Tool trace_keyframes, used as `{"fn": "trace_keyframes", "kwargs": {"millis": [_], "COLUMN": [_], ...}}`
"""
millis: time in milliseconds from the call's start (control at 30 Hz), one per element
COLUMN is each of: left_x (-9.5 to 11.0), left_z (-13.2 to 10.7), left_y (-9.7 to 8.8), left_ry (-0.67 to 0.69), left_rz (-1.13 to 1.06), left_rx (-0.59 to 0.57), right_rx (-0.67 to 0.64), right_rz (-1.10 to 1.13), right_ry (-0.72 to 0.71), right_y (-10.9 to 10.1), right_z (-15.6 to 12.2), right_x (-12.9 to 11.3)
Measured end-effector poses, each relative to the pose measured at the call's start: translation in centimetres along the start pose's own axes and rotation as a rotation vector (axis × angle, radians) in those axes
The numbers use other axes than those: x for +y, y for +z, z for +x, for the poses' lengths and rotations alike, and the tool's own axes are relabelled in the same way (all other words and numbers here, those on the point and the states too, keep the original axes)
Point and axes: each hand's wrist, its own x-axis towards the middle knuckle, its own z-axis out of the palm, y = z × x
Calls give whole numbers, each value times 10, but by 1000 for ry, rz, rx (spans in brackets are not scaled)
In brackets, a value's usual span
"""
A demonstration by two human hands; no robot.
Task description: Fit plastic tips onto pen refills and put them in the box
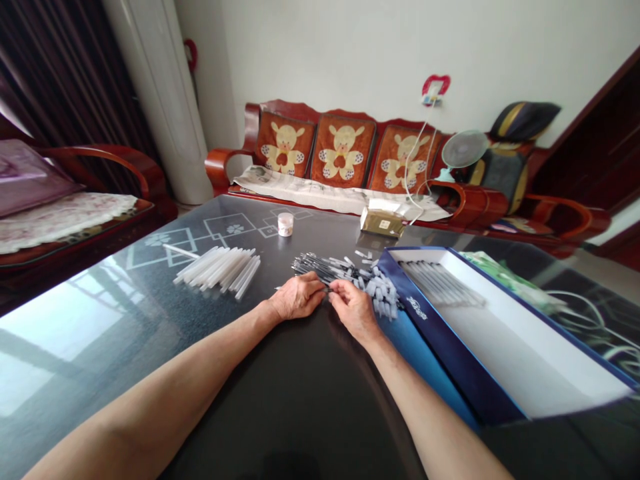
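Observation:
My left hand [300,297] is closed in a grip over the table. A thin pointed tip pokes out on its left side, which looks like a pen refill [278,288]. My right hand [354,308] pinches something small and dark against the left fingertips; the fingers hide most of it. Just beyond the hands lies a pile of dark pen refills [320,265]. Translucent pen caps [383,293] are heaped to the right of my right hand. Off to the left, a stack of whitish translucent pen barrels [217,267] lies on the table.
A blue open box [530,347] with a white inside stands at right, a row of pens [443,283] in its far end. Farther back are a small round tub [285,225] and a tissue pack [383,221]. A green plastic bag [510,277] lies beyond the box.

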Motion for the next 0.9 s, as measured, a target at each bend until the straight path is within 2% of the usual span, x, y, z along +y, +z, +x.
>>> {"fn": "trace_keyframes", "kwargs": {"millis": [167, 433, 567, 767, 900], "left_x": [2, 3, 4, 5, 4], "left_z": [0, 0, 0, 1, 1], "left_y": [-3, -3, -3, -5, -4], "left_ry": [6, 39, 25, 43, 66], "left_rz": [-30, 21, 30, 41, 42], "left_rx": [24, -17, -8, -20, -20], "right_rx": [-42, 1, -8, -38, -16], "right_rz": [53, -274, -191, -195, -210], "right_ry": [37, -61, 21, -77, -36], "right_y": [-3, -6, -7, -7, -6], "right_z": [1, 3, 1, 1, 2], "right_x": [-1, -14, -16, -15, -14]}}
